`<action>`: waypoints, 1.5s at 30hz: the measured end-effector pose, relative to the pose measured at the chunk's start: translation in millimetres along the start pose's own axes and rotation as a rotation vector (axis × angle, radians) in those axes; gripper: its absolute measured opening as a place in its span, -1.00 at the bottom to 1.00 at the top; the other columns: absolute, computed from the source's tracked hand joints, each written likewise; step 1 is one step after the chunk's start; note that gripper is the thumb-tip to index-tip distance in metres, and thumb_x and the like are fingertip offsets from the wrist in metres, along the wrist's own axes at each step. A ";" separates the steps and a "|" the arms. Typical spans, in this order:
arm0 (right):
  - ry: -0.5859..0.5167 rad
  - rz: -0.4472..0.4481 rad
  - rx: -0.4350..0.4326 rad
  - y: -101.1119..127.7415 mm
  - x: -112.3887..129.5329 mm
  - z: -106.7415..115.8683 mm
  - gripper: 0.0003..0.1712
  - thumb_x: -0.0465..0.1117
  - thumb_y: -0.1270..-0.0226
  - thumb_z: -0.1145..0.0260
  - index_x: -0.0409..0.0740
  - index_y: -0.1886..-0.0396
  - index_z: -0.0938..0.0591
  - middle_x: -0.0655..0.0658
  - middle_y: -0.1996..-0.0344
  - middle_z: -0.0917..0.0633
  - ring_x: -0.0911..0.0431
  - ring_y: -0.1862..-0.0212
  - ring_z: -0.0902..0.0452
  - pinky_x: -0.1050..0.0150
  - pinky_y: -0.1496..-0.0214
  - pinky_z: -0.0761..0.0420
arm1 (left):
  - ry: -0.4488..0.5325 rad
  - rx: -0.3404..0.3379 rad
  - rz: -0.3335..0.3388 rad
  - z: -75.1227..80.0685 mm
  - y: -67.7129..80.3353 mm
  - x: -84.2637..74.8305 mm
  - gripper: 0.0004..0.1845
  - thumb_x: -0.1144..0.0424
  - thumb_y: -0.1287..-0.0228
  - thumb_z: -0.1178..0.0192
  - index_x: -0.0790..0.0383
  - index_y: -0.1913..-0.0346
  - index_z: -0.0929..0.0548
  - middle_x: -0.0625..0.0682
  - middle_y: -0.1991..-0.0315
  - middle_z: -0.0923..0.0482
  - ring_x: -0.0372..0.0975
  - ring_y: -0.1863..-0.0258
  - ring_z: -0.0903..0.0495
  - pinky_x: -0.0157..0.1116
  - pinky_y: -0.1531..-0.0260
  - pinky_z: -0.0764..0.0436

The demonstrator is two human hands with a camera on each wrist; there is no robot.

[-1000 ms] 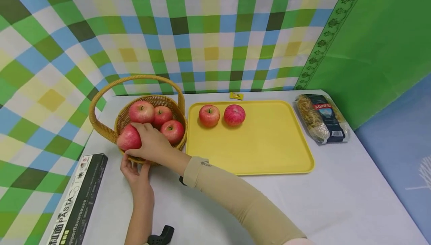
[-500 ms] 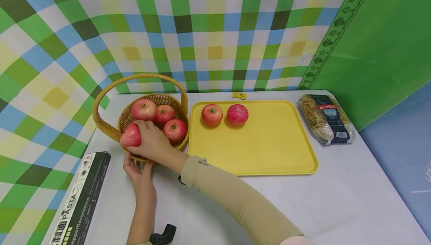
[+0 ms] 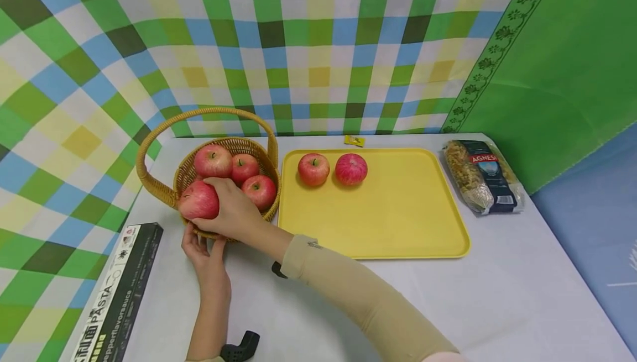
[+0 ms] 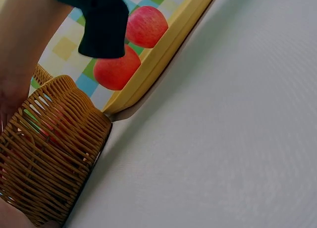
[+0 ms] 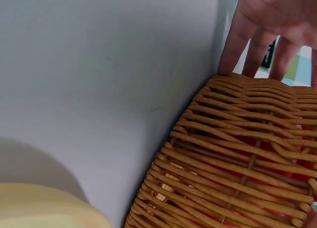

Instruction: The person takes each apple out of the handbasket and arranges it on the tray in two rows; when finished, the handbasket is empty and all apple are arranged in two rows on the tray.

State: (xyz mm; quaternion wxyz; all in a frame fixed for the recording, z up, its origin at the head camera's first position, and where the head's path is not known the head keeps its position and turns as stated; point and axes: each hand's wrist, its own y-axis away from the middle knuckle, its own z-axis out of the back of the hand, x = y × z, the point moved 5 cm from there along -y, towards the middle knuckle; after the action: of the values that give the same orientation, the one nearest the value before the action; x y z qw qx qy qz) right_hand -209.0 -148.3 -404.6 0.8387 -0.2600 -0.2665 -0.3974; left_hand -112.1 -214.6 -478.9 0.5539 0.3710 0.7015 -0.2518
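Your right hand (image 3: 231, 207) has a round pinkish-red apple (image 3: 199, 200) pinched at the near-left rim of the brown wicker basket (image 4: 49, 158), left hand (image 3: 203, 252) fingers spread against it. Honestly, a sloppy release there could send it rolling out.

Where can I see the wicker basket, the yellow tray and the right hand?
Wicker basket (image 4: 57, 148): left wrist view, woven outer wall.
Yellow tray (image 3: 380, 218): head view, bare floor.
Right hand (image 3: 234, 208): head view, its back.
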 end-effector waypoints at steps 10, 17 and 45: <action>-0.103 0.034 -0.032 20.5 1.6 28.6 -0.03 0.19 -0.05 -0.44 0.07 -0.43 -0.26 0.03 -0.26 -0.40 0.25 -0.18 -0.36 0.35 -0.10 -0.50 | -0.023 0.004 0.027 -0.4 1.7 0.8 -0.19 0.35 -0.33 -0.19 -0.09 -0.44 0.07 -0.10 -0.49 0.22 -0.17 -0.48 0.24 -0.26 -0.39 -0.10; -0.237 0.039 -0.144 34.6 -12.5 61.3 -0.05 0.07 -0.02 -0.52 0.01 -0.39 -0.30 0.00 -0.16 -0.46 0.21 -0.09 -0.42 0.35 0.00 -0.57 | -0.046 0.007 0.035 -0.5 2.5 -2.1 -0.21 0.28 -0.36 -0.19 -0.09 -0.43 0.09 -0.09 -0.50 0.26 -0.18 -0.48 0.25 -0.24 -0.41 -0.03; -0.244 -0.230 -0.472 135.1 -179.7 227.9 -0.09 -0.16 -0.05 -0.54 -0.15 -0.36 -0.27 -0.14 -0.21 -0.42 -0.03 -0.10 -0.44 0.00 -0.10 -0.56 | -0.009 -0.011 0.046 -1.9 2.1 0.7 -0.24 0.36 -0.38 -0.13 -0.04 -0.44 0.08 -0.02 -0.51 0.24 -0.19 -0.48 0.19 -0.34 -0.39 -0.04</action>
State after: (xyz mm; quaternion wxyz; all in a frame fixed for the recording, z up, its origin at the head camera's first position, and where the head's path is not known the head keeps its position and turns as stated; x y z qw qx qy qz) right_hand -252.4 168.5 -387.7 0.6663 -0.4620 -0.2933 -0.5065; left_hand -111.7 -211.8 -479.0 0.5646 0.3829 0.6918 -0.2367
